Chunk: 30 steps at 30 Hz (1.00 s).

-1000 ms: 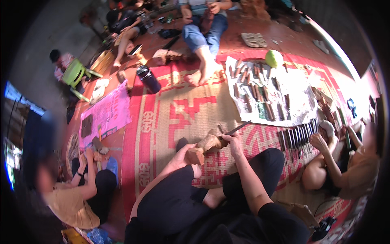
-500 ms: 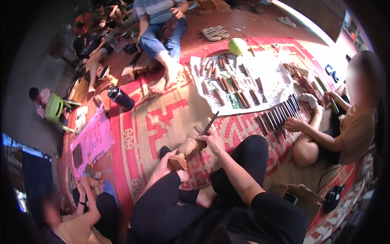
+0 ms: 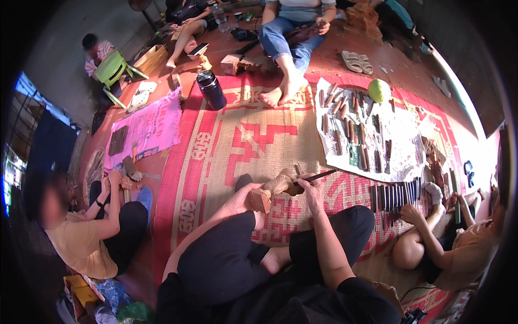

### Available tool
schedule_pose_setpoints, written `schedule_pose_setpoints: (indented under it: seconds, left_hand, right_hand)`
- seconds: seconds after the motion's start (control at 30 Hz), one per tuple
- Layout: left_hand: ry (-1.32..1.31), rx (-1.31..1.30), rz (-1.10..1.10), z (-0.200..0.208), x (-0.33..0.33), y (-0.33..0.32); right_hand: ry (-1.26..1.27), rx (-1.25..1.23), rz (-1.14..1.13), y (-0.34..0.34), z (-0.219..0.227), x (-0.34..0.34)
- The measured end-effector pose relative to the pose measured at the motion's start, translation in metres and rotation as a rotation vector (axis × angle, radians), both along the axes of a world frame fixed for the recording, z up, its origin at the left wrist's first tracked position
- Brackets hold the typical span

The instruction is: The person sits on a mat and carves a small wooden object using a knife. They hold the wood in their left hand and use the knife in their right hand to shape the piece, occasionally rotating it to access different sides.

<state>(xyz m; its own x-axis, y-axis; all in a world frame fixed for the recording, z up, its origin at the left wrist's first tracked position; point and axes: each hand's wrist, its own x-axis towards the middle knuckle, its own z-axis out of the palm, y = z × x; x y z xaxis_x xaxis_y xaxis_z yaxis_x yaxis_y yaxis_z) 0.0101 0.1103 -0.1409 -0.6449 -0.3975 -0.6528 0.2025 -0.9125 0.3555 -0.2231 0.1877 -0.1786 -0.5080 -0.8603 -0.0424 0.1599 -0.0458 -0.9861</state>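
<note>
Above my crossed legs I hold a carved wooden figure [image 3: 280, 184] with a reddish block base [image 3: 259, 200]. My left hand [image 3: 240, 201] is closed around the base end, which points toward me. My right hand [image 3: 313, 194], at the figure's far right end, grips a dark slim carving tool [image 3: 322, 175]. The tool slants out to the right and slightly away from me. Whether its working end touches the wood is hidden by my fingers. The figure's carved details are too small to make out.
A red and tan patterned mat [image 3: 216, 146] lies under me. Wooden-handled tools rest on white sheeting [image 3: 399, 164] with a green fruit [image 3: 379, 90]; a row of metal tools [image 3: 399, 195] lies nearer. A dark flask [image 3: 211, 90] stands ahead. Co-workers [image 3: 442, 248] sit around.
My view has turned left, so the surroundings sit farther right. The dark tool has tipped from steep to nearly level. Both hands keep their hold.
</note>
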Motion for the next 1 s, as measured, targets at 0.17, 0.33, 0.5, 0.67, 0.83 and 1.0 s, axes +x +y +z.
schedule_pose_setpoints:
  seconds: [0.17, 0.33, 0.5, 0.67, 0.83, 1.0]
  left_hand:
    - [-0.018, -0.091, -0.081, -0.008, 0.012, -0.007]
    - [-0.009, -0.06, -0.07, -0.024, 0.015, -0.01]
    - [0.078, -0.181, -0.159, -0.036, 0.023, -0.014]
    - [0.074, -0.215, -0.134, -0.027, 0.027, -0.011]
    - [0.054, -0.211, -0.062, -0.019, 0.036, -0.006]
    - [0.01, -0.245, -0.082, -0.016, 0.04, -0.005]
  right_hand:
    - [0.013, -0.062, 0.05, -0.003, -0.019, 0.0]
    - [0.005, -0.024, 0.021, -0.006, -0.017, 0.0]
    - [0.171, 0.092, 0.022, -0.01, 0.0, 0.006]
    - [0.143, 0.085, 0.036, -0.015, 0.003, 0.008]
    - [0.164, 0.085, 0.066, -0.023, 0.018, 0.019]
    - [0.149, 0.076, 0.057, -0.021, 0.012, 0.027]
